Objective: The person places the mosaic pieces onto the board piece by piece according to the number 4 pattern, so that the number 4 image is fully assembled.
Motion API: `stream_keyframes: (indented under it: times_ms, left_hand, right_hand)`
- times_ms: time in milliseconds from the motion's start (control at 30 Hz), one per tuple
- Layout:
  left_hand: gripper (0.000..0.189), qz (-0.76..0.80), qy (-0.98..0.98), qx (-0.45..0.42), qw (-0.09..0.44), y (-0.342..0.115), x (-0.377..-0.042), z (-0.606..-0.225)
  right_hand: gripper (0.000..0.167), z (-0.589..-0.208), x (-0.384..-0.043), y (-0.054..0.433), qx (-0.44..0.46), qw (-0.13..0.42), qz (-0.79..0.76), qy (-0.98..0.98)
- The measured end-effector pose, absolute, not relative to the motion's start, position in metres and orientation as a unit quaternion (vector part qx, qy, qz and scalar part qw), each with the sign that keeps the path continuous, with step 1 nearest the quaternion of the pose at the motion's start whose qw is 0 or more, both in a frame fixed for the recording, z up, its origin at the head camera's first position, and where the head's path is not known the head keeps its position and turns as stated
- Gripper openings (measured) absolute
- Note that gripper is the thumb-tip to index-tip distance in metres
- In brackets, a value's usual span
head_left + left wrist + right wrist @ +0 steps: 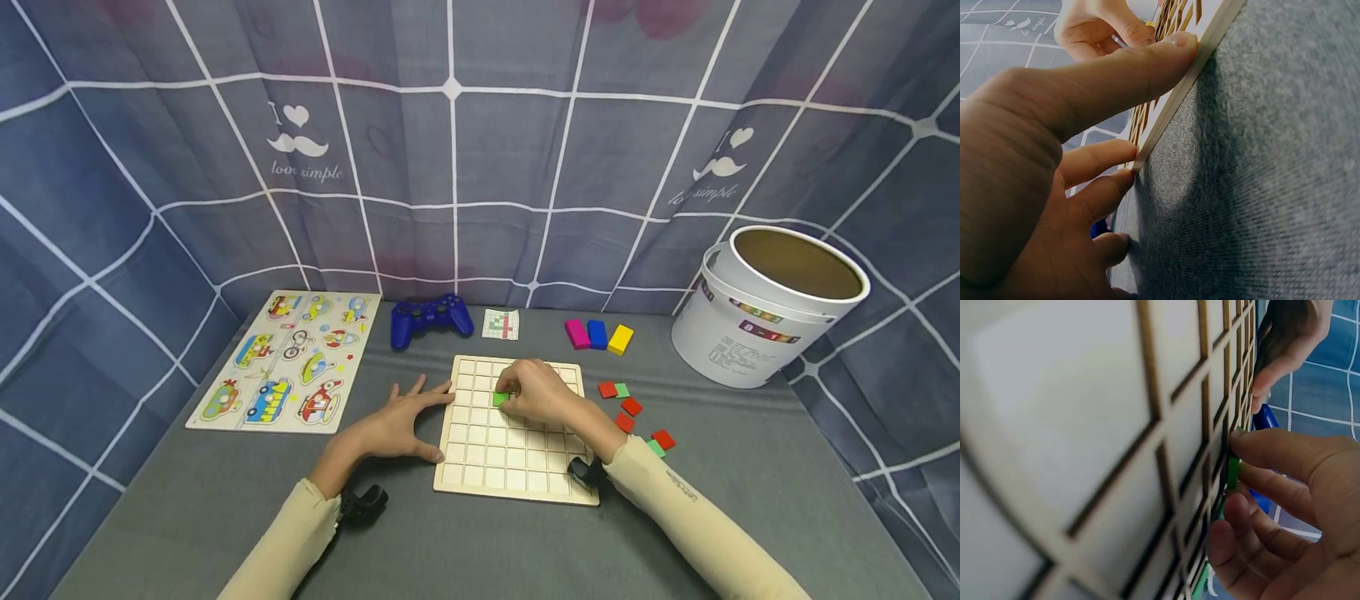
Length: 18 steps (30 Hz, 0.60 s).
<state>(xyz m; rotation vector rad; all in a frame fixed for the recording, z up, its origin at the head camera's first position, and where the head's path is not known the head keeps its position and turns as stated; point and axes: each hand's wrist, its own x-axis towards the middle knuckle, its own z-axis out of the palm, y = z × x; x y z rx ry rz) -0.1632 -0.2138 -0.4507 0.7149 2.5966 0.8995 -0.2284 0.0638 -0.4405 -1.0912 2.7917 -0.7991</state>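
Observation:
A light wooden grid board (480, 457) lies on the table with rows of square recesses. My right hand (538, 392) is over its upper middle and pinches a small green square tile (500, 400) between thumb and fingers. In the right wrist view the green tile (1233, 472) is at the grid's surface, and another bit of green (1200, 582) shows lower down, partly hidden. My left hand (397, 423) is spread at the board's left edge. The left wrist view shows its thumb and fingertips resting against the board's side (1169, 109).
Right of the board lie several loose red tiles (632, 407) and green tiles (656, 448). Behind are a patterned card (500, 325), a blue game controller (431, 320) and pink, blue and yellow blocks (597, 334). A vehicle picture puzzle (288, 362) lies left; a white bucket (738, 333) stands right.

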Motion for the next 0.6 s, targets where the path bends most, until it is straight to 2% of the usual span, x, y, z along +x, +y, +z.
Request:
stream_keyframes:
  times_ms: [200, 333, 467, 600]
  left_hand:
    - [0.093, 0.308, 0.907, 0.245, 0.153, -0.214, -0.164, -0.449]
    - [0.093, 0.308, 0.906, 0.247, 0.153, -0.214, -0.163, -0.448]
    - [0.093, 0.310, 0.904, 0.250, 0.153, -0.213, -0.163, -0.448]
    - [0.093, 0.309, 0.905, 0.253, 0.149, -0.213, -0.162, -0.448]
  right_hand:
    - [0.014, -0.437, -0.230, 0.059, -0.357, 0.034, -0.251, 0.899]
    - [0.020, -0.434, -0.229, 0.064, -0.347, 0.036, -0.262, 0.900]
    - [0.027, -0.427, -0.227, 0.081, -0.330, 0.035, -0.289, 0.898]
    - [0.026, -0.422, -0.223, 0.108, -0.320, 0.028, -0.295, 0.900]
